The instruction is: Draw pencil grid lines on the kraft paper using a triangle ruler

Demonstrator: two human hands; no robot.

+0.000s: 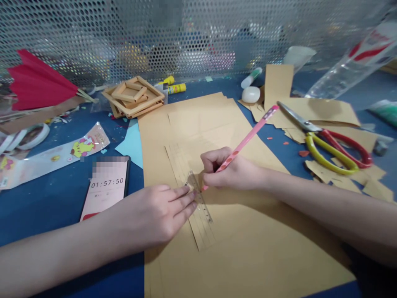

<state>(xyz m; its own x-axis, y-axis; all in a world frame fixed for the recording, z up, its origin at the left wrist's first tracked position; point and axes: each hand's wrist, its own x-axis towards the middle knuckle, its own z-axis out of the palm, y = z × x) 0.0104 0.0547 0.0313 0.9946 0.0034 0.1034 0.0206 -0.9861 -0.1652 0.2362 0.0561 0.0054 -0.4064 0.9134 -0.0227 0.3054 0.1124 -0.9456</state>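
My right hand [231, 169] is closed around a pink pencil [254, 127], its tip touching a sheet of brown paper [248, 240] beside a clear plastic ruler [198, 207]. My left hand [158, 213] lies flat with fingers stretched out, pressing the ruler onto the paper. The ruler runs diagonally across the sheet, from upper left to lower right.
A phone [107, 188] showing a timer lies left of the paper. Red and yellow scissors [331, 142] rest on brown scraps at right. Wooden frames [135, 97], glue sticks [176, 88], a red paper fan [37, 80], tape rolls [31, 136] and a perforated screen [155, 37] are behind.
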